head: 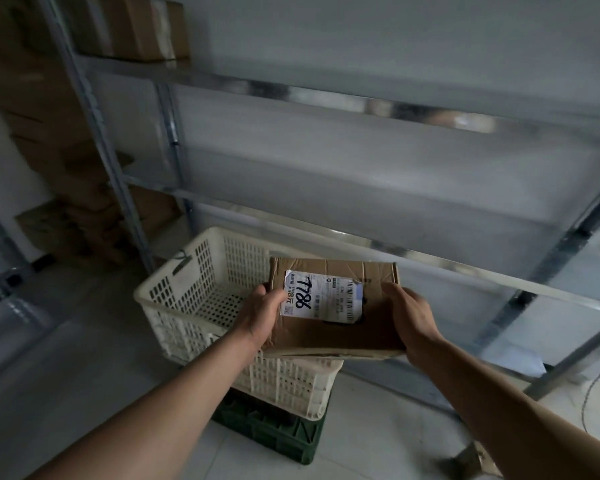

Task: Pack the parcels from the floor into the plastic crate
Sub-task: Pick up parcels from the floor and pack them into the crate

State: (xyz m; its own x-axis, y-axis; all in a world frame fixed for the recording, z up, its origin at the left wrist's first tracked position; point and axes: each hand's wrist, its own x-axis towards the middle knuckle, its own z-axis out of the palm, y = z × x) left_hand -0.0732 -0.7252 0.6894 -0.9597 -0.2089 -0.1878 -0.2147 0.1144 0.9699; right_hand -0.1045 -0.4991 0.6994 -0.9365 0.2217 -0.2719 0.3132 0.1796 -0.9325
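Note:
A flat brown cardboard parcel (340, 332) with a white label marked 7786 hangs over the right part of a cream perforated plastic crate (184, 299). My left hand (262, 315) grips the parcel's left edge, thumb on the label. My right hand (409, 320) holds its right edge, fingers curled under. The crate's visible floor at the left holds nothing; its right half is hidden by the parcel.
The cream crate sits on a dark green crate (274, 431) on the pale tiled floor. A metal shelf rack (378, 109) stands right behind. Stacked cardboard boxes (80, 209) fill the left corner. A piece of cardboard (478, 459) lies on the floor at lower right.

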